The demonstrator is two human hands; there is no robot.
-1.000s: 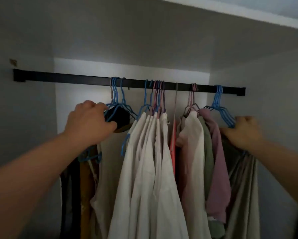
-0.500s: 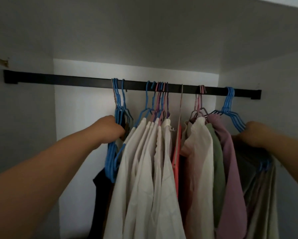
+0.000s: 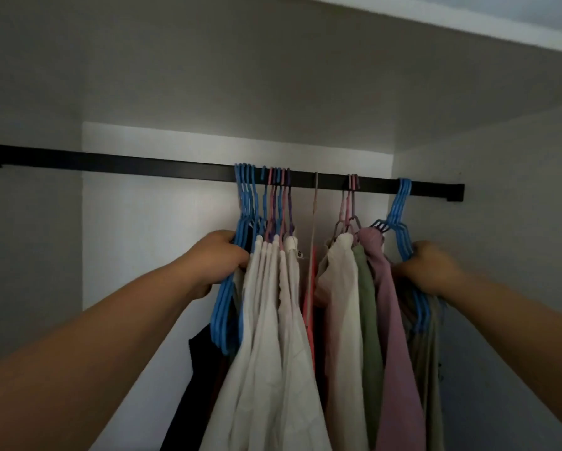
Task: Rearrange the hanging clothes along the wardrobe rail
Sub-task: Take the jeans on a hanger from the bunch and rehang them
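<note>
A black wardrobe rail (image 3: 110, 161) runs across the closet. My left hand (image 3: 219, 255) is closed on a bunch of blue hangers (image 3: 245, 203) at the left end of the clothes, pressed against several white shirts (image 3: 273, 320). A dark garment (image 3: 204, 359) hangs below that bunch. To the right hang a cream shirt (image 3: 341, 304), a green one (image 3: 369, 307) and a pink one (image 3: 392, 320). My right hand (image 3: 431, 265) grips a second bunch of blue hangers (image 3: 401, 206) with olive garments (image 3: 431, 353) at the far right.
The left half of the rail carries no hangers. The closet's right wall (image 3: 501, 255) is close beside my right hand. A thin pale strap (image 3: 315, 222) hangs from the rail between the white and cream shirts, with a red item (image 3: 309, 314) behind it.
My left hand has slid its blue hangers rightward along the rail until they press against the white shirts. The right hand has kept its hold on the far-right hangers.
</note>
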